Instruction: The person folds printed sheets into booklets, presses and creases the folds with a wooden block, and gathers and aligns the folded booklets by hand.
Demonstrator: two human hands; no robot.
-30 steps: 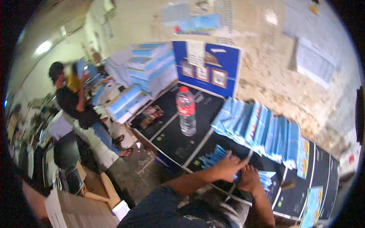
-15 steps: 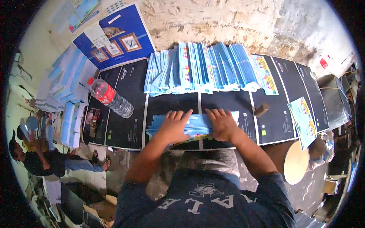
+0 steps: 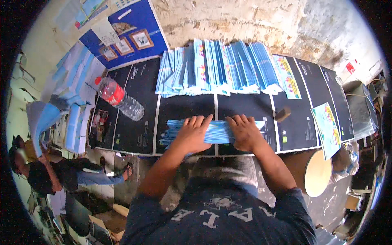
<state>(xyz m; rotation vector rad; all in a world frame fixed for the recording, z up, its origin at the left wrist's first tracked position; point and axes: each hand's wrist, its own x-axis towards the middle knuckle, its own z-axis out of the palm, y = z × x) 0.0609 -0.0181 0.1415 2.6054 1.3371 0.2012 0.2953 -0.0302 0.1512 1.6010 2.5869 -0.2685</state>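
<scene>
A bundle of blue folded paper sheets (image 3: 219, 133) lies at the table's near edge, with many thin layered edges facing up. My left hand (image 3: 192, 134) is closed round its left part, fingers over the far side and thumb toward its middle. Farther right, my right hand (image 3: 246, 134) grips the same bundle, leaving its whitish right end showing. Between the two hands the layers are in plain sight. Behind them, a long row of similar folded blue sheets (image 3: 239, 67) leans sideways along the back of the table.
On the black-panelled table (image 3: 185, 107) stand a clear red-capped plastic bottle (image 3: 121, 99) and a small brown block (image 3: 282, 114). Colourful printed sheets (image 3: 326, 126) overhang the right front edge, near a round stool (image 3: 319, 173). Paper stacks (image 3: 75, 81) and another person (image 3: 53, 175) are at left.
The bundle has been turned in my hands: the coloured strip along its near side no longer shows, and layered edges face up. At left, the other person has raised a large blue sheet.
</scene>
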